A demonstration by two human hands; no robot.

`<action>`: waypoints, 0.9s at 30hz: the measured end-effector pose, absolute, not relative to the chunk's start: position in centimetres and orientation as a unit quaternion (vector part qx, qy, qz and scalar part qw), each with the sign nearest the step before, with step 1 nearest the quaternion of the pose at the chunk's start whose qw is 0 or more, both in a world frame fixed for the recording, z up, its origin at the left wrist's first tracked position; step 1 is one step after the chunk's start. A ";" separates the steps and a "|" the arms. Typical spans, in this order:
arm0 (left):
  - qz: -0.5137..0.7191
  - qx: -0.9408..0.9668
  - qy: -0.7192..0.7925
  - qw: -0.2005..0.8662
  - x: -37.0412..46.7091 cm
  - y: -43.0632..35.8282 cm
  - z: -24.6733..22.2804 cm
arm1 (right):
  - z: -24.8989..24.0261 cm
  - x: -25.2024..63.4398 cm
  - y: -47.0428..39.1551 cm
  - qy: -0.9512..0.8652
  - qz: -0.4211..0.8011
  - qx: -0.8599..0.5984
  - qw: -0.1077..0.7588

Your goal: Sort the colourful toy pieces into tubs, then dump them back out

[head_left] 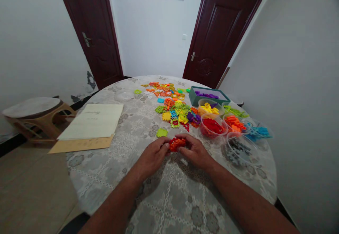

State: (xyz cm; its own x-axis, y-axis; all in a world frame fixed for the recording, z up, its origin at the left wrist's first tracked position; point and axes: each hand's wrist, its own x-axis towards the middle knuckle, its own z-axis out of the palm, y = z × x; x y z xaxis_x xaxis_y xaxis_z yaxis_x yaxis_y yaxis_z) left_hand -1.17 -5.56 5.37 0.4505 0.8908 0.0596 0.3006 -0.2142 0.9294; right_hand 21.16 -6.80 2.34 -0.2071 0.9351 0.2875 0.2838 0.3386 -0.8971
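Observation:
Between my two hands, a small cluster of red and orange plastic pieces (177, 144) is held just above the patterned tablecloth. My left hand (155, 153) pinches its left side with thumb and fingers. On the other side, my right hand (195, 150) has its thumb and fingers closed round the right end. A yellow-green toothed piece (161, 132) lies just beyond my left hand. Farther off is a pile of colourful pieces (182, 112), yellow, green, blue, purple and red, with more orange and yellow pieces (165, 90) behind it.
Clear tubs stand at the right, holding red pieces (212, 126), yellow pieces (209, 108), orange pieces (234, 123), blue pieces (258, 132) and grey pieces (238, 151). Behind them is a green box (194, 99) with purple pieces. Paper sheets (92, 123) lie at the left; a stool (34, 108) stands beyond.

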 end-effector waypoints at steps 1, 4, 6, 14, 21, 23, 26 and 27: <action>0.318 0.704 0.420 0.476 -1.1 -5.6 5.6 | 2.5 21.1 -6.8 -0.703 0.330 -0.441 0.449; 0.339 0.645 0.418 0.543 -0.8 -5.9 6.2 | 3.0 20.9 -7.1 -0.759 0.169 -0.399 0.486; 0.360 0.594 0.389 0.605 -0.6 -6.1 6.5 | 3.2 20.8 -7.3 -0.782 0.069 -0.368 0.499; 0.338 0.616 0.344 0.623 -0.9 -6.4 6.6 | 3.3 20.6 -7.7 -0.816 0.023 -0.356 0.455; 0.312 0.612 0.392 0.612 -1.0 -5.9 6.7 | 6.4 22.0 -7.4 -0.816 -0.012 -0.448 0.364; 0.311 0.609 0.405 0.608 -1.2 -5.8 6.4 | 8.1 24.0 -6.7 -0.779 -0.079 -0.528 0.329; 0.301 0.643 0.405 0.576 -1.6 -5.8 6.1 | 10.3 27.7 -5.3 -0.708 -0.167 -0.637 0.255; 0.298 0.656 0.404 0.564 -1.7 -5.8 6.1 | 10.8 28.8 -4.8 -0.685 -0.185 -0.670 0.217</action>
